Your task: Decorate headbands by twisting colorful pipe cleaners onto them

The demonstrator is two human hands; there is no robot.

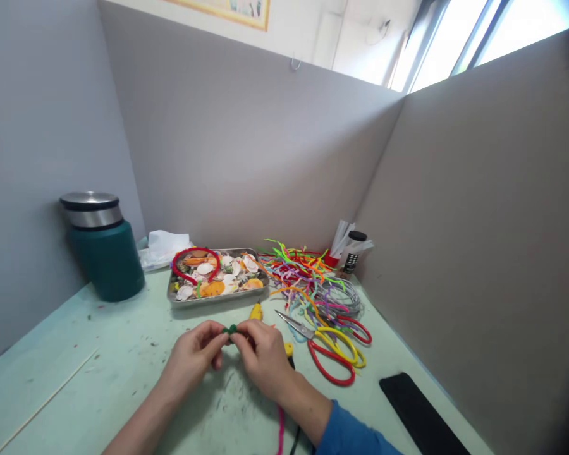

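My left hand (194, 354) and my right hand (265, 354) meet above the table in front of me. Both pinch a small piece of dark green pipe cleaner (232, 329) between thumb and fingertips, bent or curled into a little lump. Partly hidden behind my right hand lies a yellow tool (256, 311), perhaps a glue gun, with a dark cord near it. A pink pipe cleaner (281, 430) runs down under my right wrist. Just right of that hand rest scissors with red handles (329, 363) and a yellow-handled pair (344, 344).
A metal tray (218, 302) of shells, with a red pipe-cleaner loop (175, 265) on it, stands ahead. Beside it spreads a heap of coloured pipe cleaners (308, 278). A green flask (105, 259), a thin stick (47, 401) and a black phone-like slab (420, 411) flank the hands. Grey partitions surround the table.
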